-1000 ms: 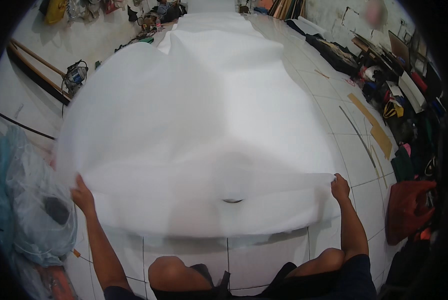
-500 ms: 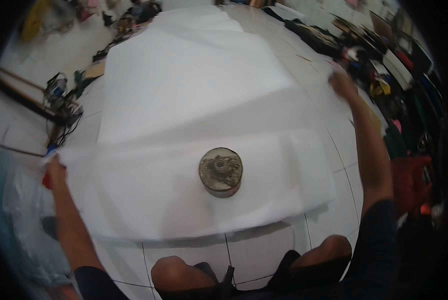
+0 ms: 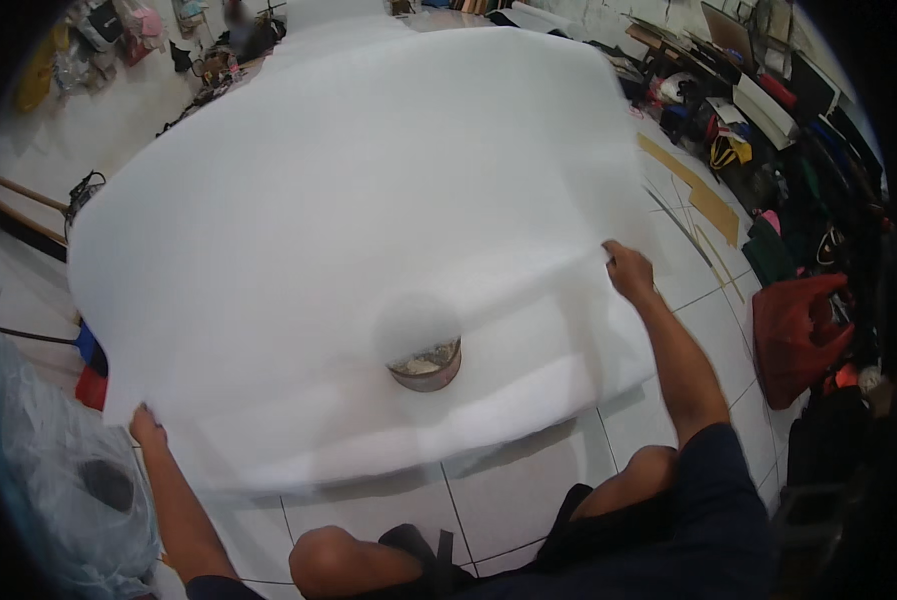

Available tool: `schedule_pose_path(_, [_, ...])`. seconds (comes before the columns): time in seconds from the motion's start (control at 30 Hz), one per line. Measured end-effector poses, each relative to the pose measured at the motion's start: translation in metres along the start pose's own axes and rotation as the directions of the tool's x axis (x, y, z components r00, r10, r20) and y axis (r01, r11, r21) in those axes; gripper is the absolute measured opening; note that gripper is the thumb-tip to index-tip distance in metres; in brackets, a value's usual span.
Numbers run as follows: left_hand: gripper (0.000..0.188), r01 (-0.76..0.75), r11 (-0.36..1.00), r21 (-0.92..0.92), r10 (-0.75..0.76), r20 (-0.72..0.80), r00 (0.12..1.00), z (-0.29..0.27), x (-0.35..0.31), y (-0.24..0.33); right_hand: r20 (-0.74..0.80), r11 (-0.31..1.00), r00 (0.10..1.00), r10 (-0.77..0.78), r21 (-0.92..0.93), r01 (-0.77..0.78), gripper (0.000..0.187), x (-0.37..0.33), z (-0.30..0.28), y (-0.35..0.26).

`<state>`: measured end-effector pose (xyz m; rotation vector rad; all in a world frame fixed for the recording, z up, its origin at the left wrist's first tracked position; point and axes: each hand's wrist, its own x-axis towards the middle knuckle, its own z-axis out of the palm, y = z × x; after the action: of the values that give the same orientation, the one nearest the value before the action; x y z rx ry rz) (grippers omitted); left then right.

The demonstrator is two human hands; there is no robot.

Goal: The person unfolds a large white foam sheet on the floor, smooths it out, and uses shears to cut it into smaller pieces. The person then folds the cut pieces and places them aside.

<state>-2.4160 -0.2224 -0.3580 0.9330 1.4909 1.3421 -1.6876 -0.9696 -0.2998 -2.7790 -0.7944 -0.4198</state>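
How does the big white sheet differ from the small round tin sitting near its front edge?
The large white sheet of soft material spreads wide and thin over the tiled floor; the small round metal tin is compact and stands upright. The sheet is plain white; the tin is dull brownish grey. The left hand and right hand grip the sheet's edges; neither touches the tin.

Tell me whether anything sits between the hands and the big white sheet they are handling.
Nothing does. The left hand grips the white sheet at its near left corner, and the right hand grips its right edge. A round tin stands on the sheet, partly covered, between the hands.
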Motion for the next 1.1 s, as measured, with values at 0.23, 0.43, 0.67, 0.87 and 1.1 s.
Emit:
schedule_pose_path(0.23, [0.038,-0.112,0.983,0.144,0.098,0.100,0.990,0.033,-0.084,-0.029,0.071,0.995,0.997,-0.019,-0.094,0.025,0.021,-0.049,-0.017,0.026])
schedule_pose_path(0.43, [0.042,0.003,0.998,0.059,0.003,-0.103,0.995,0.029,-0.098,-0.087,0.160,0.976,0.963,-0.218,0.031,0.216,0.028,-0.101,0.005,0.038])
schedule_pose_path(0.67, [0.058,0.229,0.938,-0.262,-0.231,0.021,0.973,0.039,-0.167,-0.083,-0.082,0.964,0.962,-0.260,0.037,0.263,0.027,-0.114,-0.023,-0.009])
schedule_pose_path(0.87, [0.081,0.718,0.696,0.031,-0.530,0.696,0.484,0.101,-0.342,-0.099,0.488,0.841,0.686,-0.540,0.353,0.411,0.036,-0.136,-0.007,-0.109])
schedule_pose_path(1.1, [0.045,0.141,0.988,0.061,-0.153,0.504,0.850,0.134,-0.370,-0.077,0.464,0.901,0.780,-0.421,0.312,0.301,0.053,-0.076,-0.040,-0.236])
